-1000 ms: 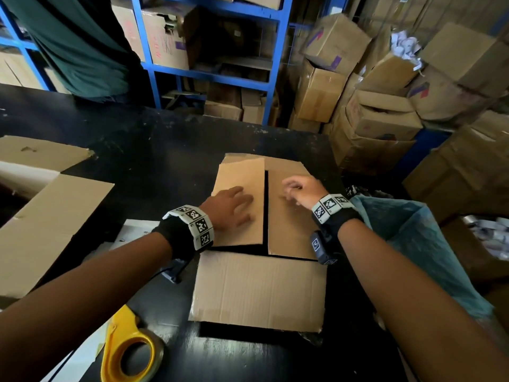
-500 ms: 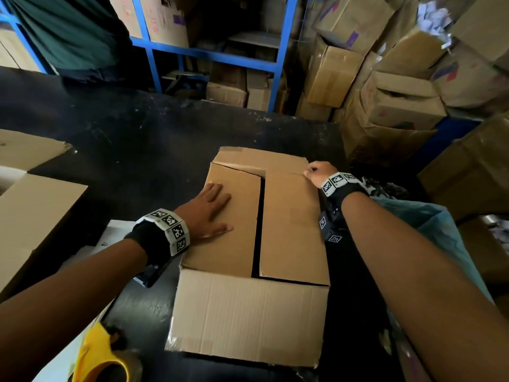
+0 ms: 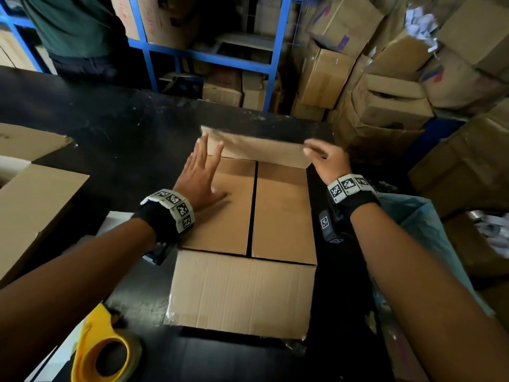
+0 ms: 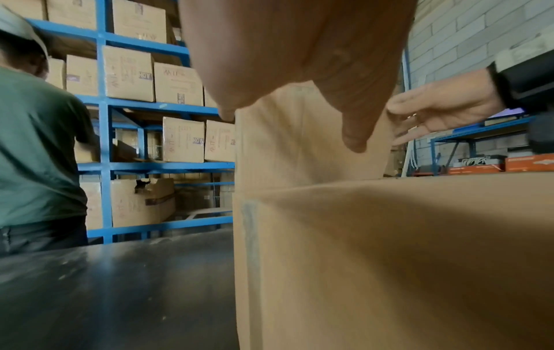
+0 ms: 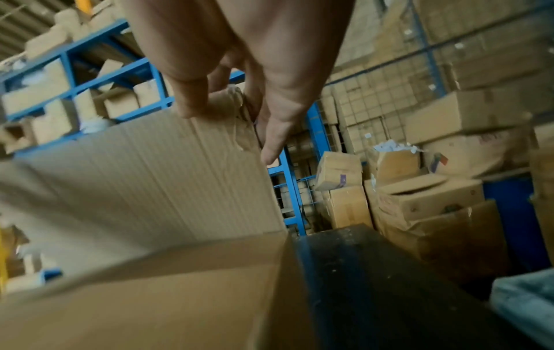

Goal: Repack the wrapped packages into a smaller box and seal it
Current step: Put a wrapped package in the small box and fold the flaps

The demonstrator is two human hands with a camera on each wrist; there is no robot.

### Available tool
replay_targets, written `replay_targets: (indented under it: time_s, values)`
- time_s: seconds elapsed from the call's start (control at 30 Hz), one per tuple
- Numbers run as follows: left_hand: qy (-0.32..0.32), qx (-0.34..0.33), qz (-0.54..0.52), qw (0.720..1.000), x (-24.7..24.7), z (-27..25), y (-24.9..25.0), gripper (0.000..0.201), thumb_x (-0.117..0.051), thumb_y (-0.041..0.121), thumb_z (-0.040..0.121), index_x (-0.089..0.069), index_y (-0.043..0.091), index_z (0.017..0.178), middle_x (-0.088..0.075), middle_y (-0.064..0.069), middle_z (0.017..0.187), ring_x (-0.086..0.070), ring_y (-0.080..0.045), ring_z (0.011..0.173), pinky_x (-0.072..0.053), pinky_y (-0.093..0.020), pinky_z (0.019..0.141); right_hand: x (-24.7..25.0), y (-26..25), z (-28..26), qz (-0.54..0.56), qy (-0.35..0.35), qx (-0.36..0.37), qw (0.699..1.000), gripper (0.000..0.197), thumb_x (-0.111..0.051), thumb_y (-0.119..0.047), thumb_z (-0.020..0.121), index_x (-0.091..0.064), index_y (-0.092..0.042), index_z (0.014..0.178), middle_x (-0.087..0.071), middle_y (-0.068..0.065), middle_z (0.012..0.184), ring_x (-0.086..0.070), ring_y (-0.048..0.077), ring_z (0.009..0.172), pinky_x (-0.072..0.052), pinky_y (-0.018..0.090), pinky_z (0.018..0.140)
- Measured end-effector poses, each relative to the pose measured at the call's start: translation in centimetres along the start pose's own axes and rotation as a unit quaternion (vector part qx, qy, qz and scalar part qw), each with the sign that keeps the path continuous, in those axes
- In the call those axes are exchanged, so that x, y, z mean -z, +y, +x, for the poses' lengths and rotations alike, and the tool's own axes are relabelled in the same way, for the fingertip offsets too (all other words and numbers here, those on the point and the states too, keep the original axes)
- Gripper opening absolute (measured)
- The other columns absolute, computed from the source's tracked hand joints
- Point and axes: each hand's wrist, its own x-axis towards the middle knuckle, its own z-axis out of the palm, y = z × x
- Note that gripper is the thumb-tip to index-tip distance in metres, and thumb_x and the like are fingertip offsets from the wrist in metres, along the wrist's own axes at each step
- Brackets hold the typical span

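The small cardboard box sits on the black table with both side flaps folded down; whatever is inside is hidden. Its near flap juts toward me. The far flap stands raised. My right hand pinches that flap's right corner, and the right wrist view shows the fingers curled over the far flap. My left hand lies flat on the left side flap, straight fingers reaching the far flap's left end. In the left wrist view, the left hand hovers before the upright flap.
A yellow tape dispenser lies at the table's near left. A larger open box stands on the left. A blue-green plastic bag hangs by my right arm. A person in a green shirt stands beyond the table by blue shelving.
The far flap has come up from lying back to standing raised. My right hand lifted its right corner, and my left hand slid forward along the left flap to its left end.
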Motion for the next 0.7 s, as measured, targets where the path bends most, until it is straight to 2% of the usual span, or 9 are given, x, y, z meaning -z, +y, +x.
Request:
replay_targets:
  time_s: [0.03,0.1,0.17,0.27,0.37,0.43,0.57,0.63,0.7]
  values:
    - [0.015,0.003,0.014,1.0,0.3,0.3,0.0,0.108,-0.066,0.051,0.077,0.008,0.023,0.15,0.023,-0.014,0.155,0.014,-0.031,0.144,-0.006,-0.047,0.118,0.1,-0.1,-0.8,-0.017,-0.009,0.014,1.0,0.03,-0.063,-0.025,0.089,-0.068,-0.017,0.117,-0.067,0.001,0.121,-0.06,0.012,0.112,-0.046,0.03,0.102]
    - [0.018,0.016,0.042,0.999,0.7,0.4,0.2,0.092,-0.056,0.052,0.084,0.001,0.024,0.151,0.016,-0.011,0.157,0.012,-0.029,0.145,-0.003,-0.047,0.117,0.2,-0.1,-2.6,-0.042,-0.027,0.018,0.999,0.026,-0.064,-0.025,0.089,-0.072,-0.016,0.111,-0.07,0.001,0.115,-0.062,0.01,0.111,-0.043,0.013,0.098]
    - [0.017,0.024,0.053,0.998,0.6,0.0,0.3,0.073,-0.048,0.05,0.09,-0.014,0.025,0.15,-0.002,-0.008,0.159,0.002,-0.026,0.146,-0.004,-0.047,0.118,0.3,-0.2,-4.2,-0.064,-0.039,0.013,0.997,0.026,-0.065,-0.025,0.087,-0.073,-0.016,0.11,-0.07,0.0,0.114,-0.062,0.009,0.11,-0.038,0.004,0.093]
    - [0.025,0.028,0.036,0.999,0.4,-1.6,0.7,0.049,-0.045,0.047,0.092,-0.045,0.025,0.136,-0.041,-0.004,0.144,-0.03,-0.027,0.136,-0.016,-0.046,0.115,-0.1,0.0,-6.3,-0.13,-0.081,0.01,0.988,0.025,-0.066,-0.025,0.087,-0.073,-0.016,0.109,-0.071,0.001,0.112,-0.063,0.014,0.108,-0.042,0.017,0.098]
    - [-0.03,0.046,0.01,0.998,-0.1,-4.1,1.0,0.041,-0.04,0.049,0.093,-0.058,0.028,0.123,-0.051,0.002,0.136,-0.041,-0.024,0.127,-0.028,-0.045,0.109,-0.9,0.8,-8.6,-0.193,-0.147,-0.001,0.97,0.026,-0.063,-0.025,0.089,-0.072,-0.018,0.111,-0.069,0.001,0.118,-0.061,0.017,0.113,-0.039,0.019,0.099]
    - [-0.074,0.054,0.006,0.996,-1.0,-6.1,0.8,0.042,-0.039,0.049,0.092,-0.055,0.03,0.126,-0.042,0.003,0.144,-0.035,-0.023,0.133,-0.027,-0.047,0.111,-1.6,1.3,-10.3,-0.209,-0.169,-0.011,0.963,0.035,-0.061,-0.025,0.09,-0.065,-0.018,0.124,-0.06,0.0,0.133,-0.052,0.019,0.125,-0.033,0.022,0.107]
    - [-0.089,0.103,-0.069,0.988,-2.9,-11.8,1.0,0.061,-0.041,0.047,0.093,-0.026,0.024,0.147,-0.013,-0.006,0.157,-0.017,-0.031,0.143,-0.023,-0.051,0.114,-2.2,1.5,-12.9,-0.222,-0.205,-0.022,0.953,0.053,-0.054,-0.031,0.094,-0.04,-0.019,0.145,-0.029,-0.003,0.156,-0.025,0.019,0.144,-0.019,0.031,0.117]
    - [-0.053,0.193,-0.141,0.97,-3.1,-14.7,1.5,0.064,-0.045,0.046,0.093,-0.023,0.021,0.147,-0.02,-0.012,0.153,-0.031,-0.037,0.136,-0.03,-0.05,0.111,-2.0,1.3,-13.8,-0.236,-0.228,-0.014,0.945,0.054,-0.051,-0.032,0.096,-0.037,-0.019,0.146,-0.02,-0.002,0.159,-0.017,0.018,0.146,-0.016,0.033,0.117]
    - [-0.038,0.255,-0.18,0.949,-2.4,-16.8,2.0,0.064,-0.046,0.054,0.089,-0.03,0.022,0.142,-0.044,-0.014,0.138,-0.05,-0.037,0.119,-0.041,-0.047,0.101,-1.7,1.0,-14.6,-0.236,-0.245,-0.005,0.94,0.051,-0.051,-0.032,0.096,-0.041,-0.02,0.144,-0.019,-0.001,0.159,-0.015,0.018,0.147,-0.013,0.032,0.117]
